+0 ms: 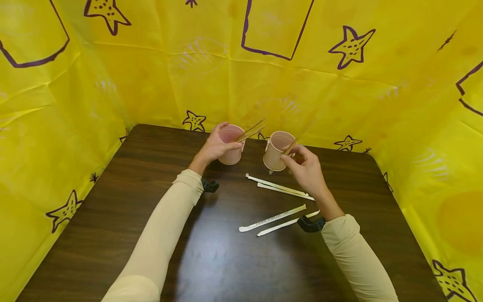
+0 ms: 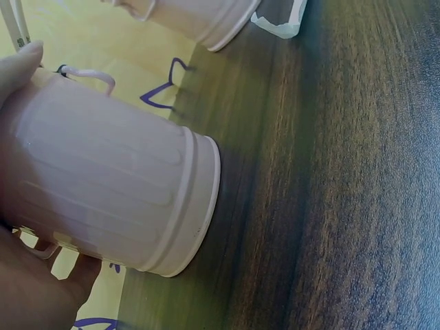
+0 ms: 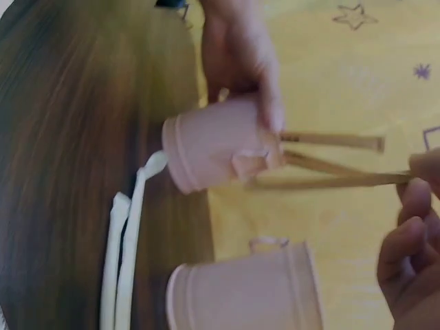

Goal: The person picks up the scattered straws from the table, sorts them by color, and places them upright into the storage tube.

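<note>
Two small pale-pink pails shaped like ribbed trash cans, with side handles, stand side by side near the table's far edge. My left hand (image 1: 216, 147) holds the left pail (image 1: 230, 157), its thumb at the rim and fingers round the far side. Several thin paper-wrapped straws (image 3: 333, 141) in brown wrappers lean out of that pail. My right hand (image 1: 307, 167) pinches one brown-wrapped straw (image 3: 330, 181) between thumb and fingertips, above the right pail (image 1: 274, 161) in the head view. Whether this straw touches either pail is unclear.
Several white-wrapped straws lie on the dark wooden table (image 1: 151, 167) in front of the pails, two (image 1: 279, 188) nearer them and two (image 1: 273, 218) closer to me, partly under my right wrist. A yellow patterned cloth (image 1: 211, 84) hangs behind and along both sides.
</note>
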### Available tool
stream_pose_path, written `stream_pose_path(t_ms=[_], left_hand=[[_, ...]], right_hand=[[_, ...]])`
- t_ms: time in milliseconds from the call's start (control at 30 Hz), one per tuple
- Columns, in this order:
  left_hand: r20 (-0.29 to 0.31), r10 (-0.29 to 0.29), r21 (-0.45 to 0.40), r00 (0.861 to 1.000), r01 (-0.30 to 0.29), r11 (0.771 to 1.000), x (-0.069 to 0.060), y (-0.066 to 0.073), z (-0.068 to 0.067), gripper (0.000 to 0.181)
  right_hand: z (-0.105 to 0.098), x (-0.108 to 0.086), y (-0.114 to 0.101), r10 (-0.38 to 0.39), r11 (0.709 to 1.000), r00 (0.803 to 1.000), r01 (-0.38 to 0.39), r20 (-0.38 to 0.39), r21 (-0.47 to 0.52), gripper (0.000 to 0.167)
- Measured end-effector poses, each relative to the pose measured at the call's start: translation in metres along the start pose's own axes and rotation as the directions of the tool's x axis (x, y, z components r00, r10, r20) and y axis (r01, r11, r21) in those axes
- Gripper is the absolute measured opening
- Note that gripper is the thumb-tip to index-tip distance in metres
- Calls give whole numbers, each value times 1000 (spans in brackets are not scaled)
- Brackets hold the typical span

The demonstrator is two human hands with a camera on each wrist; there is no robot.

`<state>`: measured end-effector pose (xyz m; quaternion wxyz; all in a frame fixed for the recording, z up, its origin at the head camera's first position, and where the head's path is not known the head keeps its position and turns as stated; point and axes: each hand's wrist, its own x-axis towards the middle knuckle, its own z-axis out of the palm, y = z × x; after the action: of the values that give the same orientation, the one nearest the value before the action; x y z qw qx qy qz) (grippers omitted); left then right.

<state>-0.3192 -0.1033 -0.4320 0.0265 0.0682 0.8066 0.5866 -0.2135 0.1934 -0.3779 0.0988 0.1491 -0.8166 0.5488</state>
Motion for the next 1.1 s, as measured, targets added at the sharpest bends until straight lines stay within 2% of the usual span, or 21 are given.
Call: stream_pose_path(t_ms=[100, 200, 333, 433, 800, 900, 1000, 1100], left_hand=[[3, 3, 4, 1000, -3, 1000, -1, 2, 0, 103], [0, 1, 4, 1000, -1, 1000, -1, 2, 0, 102], [-3, 1, 5, 1000, -1, 1000, 0, 1, -1, 103], [-2, 6, -2, 1000, -6, 1000, 1, 0, -1, 103], [5, 25, -5, 1000, -25, 1000, 3, 1, 1, 103], [4, 23, -6, 1000, -23, 1000, 3, 0, 0, 104], [10, 14, -9, 1000, -14, 1000, 3, -1, 0, 105], [11, 9, -11, 1000, -9, 1000, 3, -2, 1, 104]], right_hand=[[4, 3, -10, -12, 995, 996, 21, -93, 102, 22], [9, 9, -17, -50, 985, 985, 76, -162, 158, 20], [18, 21, -22, -88, 975, 972, 129, -219, 181, 23], [26, 30, -22, -86, 975, 967, 131, -239, 180, 23], [60, 56, -14, -113, 982, 969, 142, -221, 120, 20], [71, 63, -13, -89, 989, 976, 111, -201, 102, 21], [81, 69, -10, -33, 993, 986, 50, -165, 103, 23], [88, 75, -5, -6, 998, 991, 13, -131, 54, 23]])
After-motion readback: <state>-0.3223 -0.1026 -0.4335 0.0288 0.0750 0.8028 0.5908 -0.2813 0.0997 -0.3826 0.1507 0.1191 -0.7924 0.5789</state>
